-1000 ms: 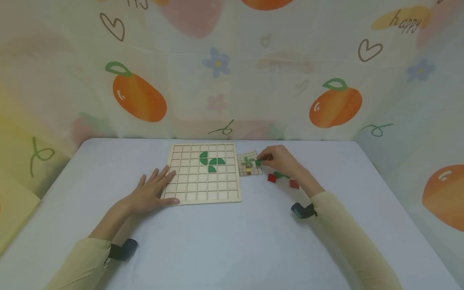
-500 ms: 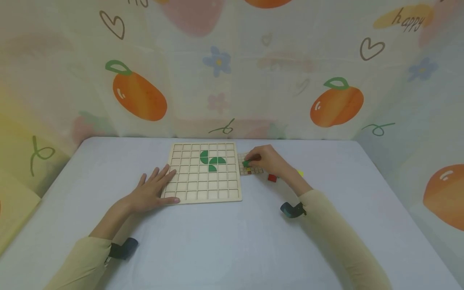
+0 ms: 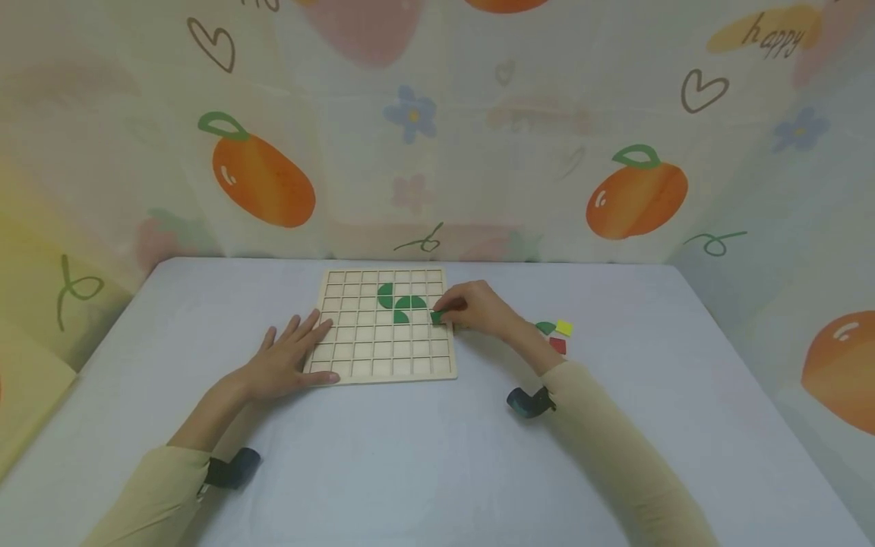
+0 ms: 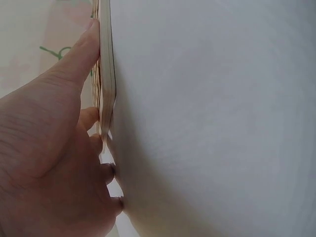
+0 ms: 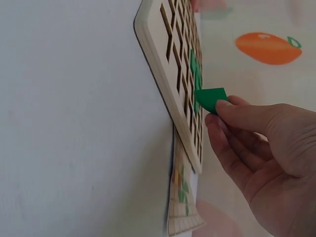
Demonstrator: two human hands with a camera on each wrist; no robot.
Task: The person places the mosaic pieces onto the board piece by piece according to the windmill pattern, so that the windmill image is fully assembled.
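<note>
My right hand (image 3: pixel 478 308) pinches a green quarter-circle tile (image 5: pixel 211 98) between thumb and fingers, over the right edge of a wooden grid board (image 3: pixel 372 349). Several green quarter-circle tiles (image 3: pixel 386 296) sit in the board's upper middle cells. On the board's left edge rests my left hand (image 3: pixel 280 365), fingers spread, thumb at the front left corner. In the left wrist view, the thumb (image 4: pixel 81 54) lies along the board's side (image 4: pixel 107 59). A small pattern card (image 5: pixel 185 197) lies beside the board; in the head view my right hand covers it.
Right of the right forearm lie a green tile (image 3: pixel 545 327), a yellow square tile (image 3: pixel 563 328) and a red square tile (image 3: pixel 557 346) on the white table (image 3: pixel 383 456). A printed curtain (image 3: pixel 478 152) stands behind the table's back edge.
My right hand has carried the green quarter-circle tile leftward, from the pattern card's right edge across it to the grid board's right side. My left hand has stayed in place.
</note>
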